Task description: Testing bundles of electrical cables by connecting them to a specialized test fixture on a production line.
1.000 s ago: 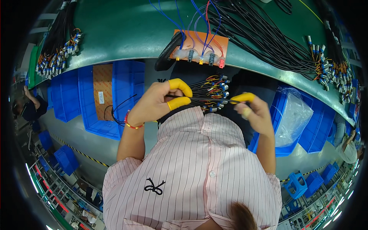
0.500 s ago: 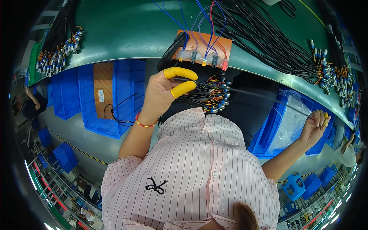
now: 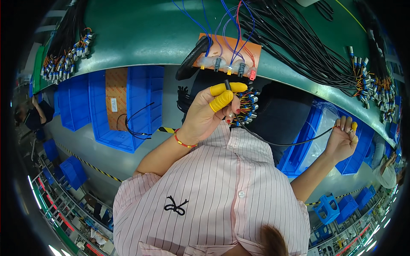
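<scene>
A black cable (image 3: 290,145) hangs in a shallow curve between my two hands. My left hand (image 3: 209,106), with yellow covers on the thumb and a finger, grips it near its thick black end, which points up toward an orange board (image 3: 230,45) at the table edge. Set along that board's near edge are dark, yellow and red connectors (image 3: 252,74), with blue, purple and red wires rising behind. Out to the right, my right hand (image 3: 343,138) is closed on the cable's other end, mostly hidden by the fingers. Below the board lies a bundle of silver-tipped cables (image 3: 250,106), partly behind my left hand.
On the green table (image 3: 128,34) rest a large black cable bundle (image 3: 299,47) at right and another cable bundle (image 3: 68,55) at far left. A black padded strap (image 3: 192,59) sits beside the board. Blue bins (image 3: 147,102) stand below the table on both sides.
My left hand has moved right and slightly down, and the cable's thick end now stands upright from its fingers. The cable, nearly straight before, now sags. My right hand has shifted slightly left.
</scene>
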